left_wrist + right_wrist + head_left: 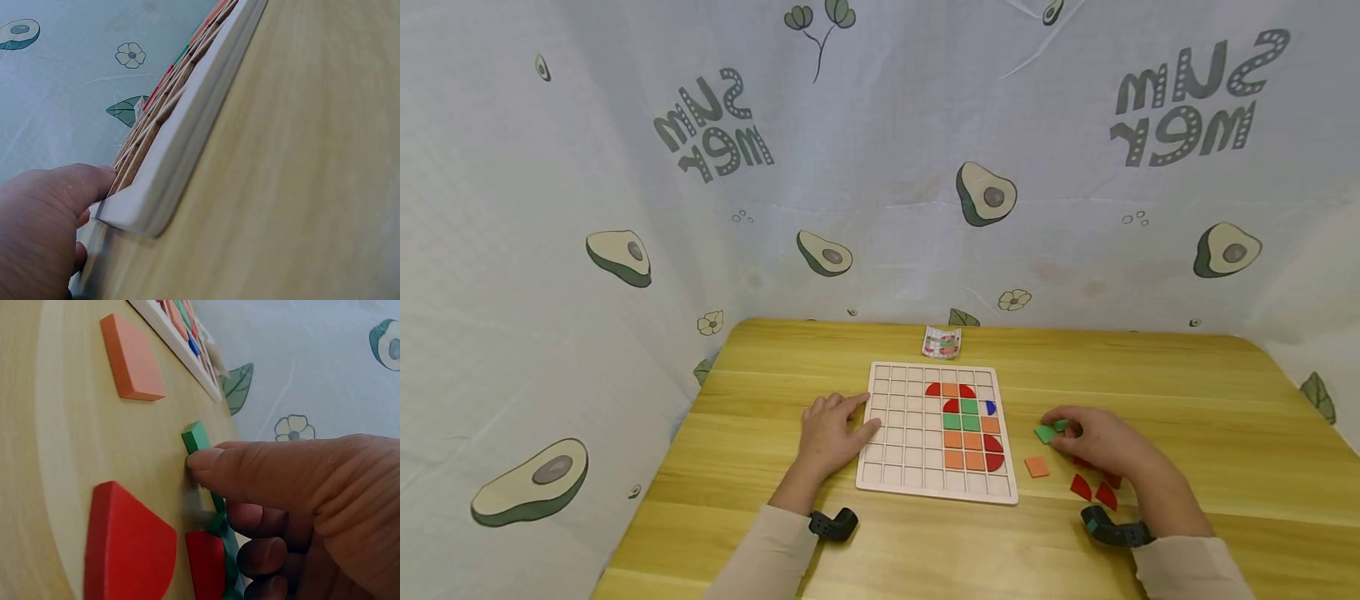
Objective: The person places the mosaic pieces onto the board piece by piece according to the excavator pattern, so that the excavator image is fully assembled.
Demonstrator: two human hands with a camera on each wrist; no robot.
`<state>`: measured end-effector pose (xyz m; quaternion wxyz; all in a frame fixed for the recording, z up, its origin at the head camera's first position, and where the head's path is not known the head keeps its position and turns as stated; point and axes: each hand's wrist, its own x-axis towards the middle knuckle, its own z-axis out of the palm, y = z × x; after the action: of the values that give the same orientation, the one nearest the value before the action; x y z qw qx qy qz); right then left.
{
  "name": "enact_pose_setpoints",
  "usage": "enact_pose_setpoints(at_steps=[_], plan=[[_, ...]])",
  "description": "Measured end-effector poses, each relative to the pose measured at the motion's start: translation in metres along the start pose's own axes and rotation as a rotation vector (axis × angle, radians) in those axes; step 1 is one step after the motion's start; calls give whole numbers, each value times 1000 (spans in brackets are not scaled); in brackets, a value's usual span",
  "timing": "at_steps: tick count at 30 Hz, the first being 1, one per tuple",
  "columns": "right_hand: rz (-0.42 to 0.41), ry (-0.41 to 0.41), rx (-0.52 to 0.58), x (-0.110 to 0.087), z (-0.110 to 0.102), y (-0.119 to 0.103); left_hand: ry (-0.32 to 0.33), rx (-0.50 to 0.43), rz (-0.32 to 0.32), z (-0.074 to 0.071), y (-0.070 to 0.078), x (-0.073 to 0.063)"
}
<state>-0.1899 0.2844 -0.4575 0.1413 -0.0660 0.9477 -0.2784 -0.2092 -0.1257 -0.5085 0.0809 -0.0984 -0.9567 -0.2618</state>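
My right hand (1101, 437) is over the loose pieces to the right of the board, its thumb and forefinger pinching a green square tile (1045, 434). In the right wrist view the thumb lies against that green tile (196, 435), with the other fingers curled below. More green pieces lie behind the fingers, partly hidden. At the left edge of the pale wooden grid board (895, 475), my left hand (831, 433) rests with thumb and forefinger stretched onto the rim. Orange, green, red and blue pieces fill several cells on the board's right side.
An orange square tile (1037, 467) lies between the board and the right hand. Red quarter-round pieces (1081, 487) are nearer the right wrist, some under the hand. Behind the board stands a small pattern card (942, 342). A printed curtain (887, 200) hangs along the table's far edge.
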Motion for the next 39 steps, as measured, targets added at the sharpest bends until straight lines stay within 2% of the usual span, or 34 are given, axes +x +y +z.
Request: enact_pose_setpoints(at_steps=[7,12,18,25,31,39], plan=[[0,8,6,-1,2,-1,-1,5,0,-1,1,0],[2,30,-29,0,3,-3,1,4,0,-1,2,0],[-44,70,-79,1,7,-13,0,7,-1,-1,2,0],[-92,63,-73,7,17,-46,0,7,-2,-2,2,0],[-161,34,-67,22,33,-77,-1,5,-5,-2,1,-1],[-224,37,-14,43,51,-103,0,2,-3,-2,1,-1]])
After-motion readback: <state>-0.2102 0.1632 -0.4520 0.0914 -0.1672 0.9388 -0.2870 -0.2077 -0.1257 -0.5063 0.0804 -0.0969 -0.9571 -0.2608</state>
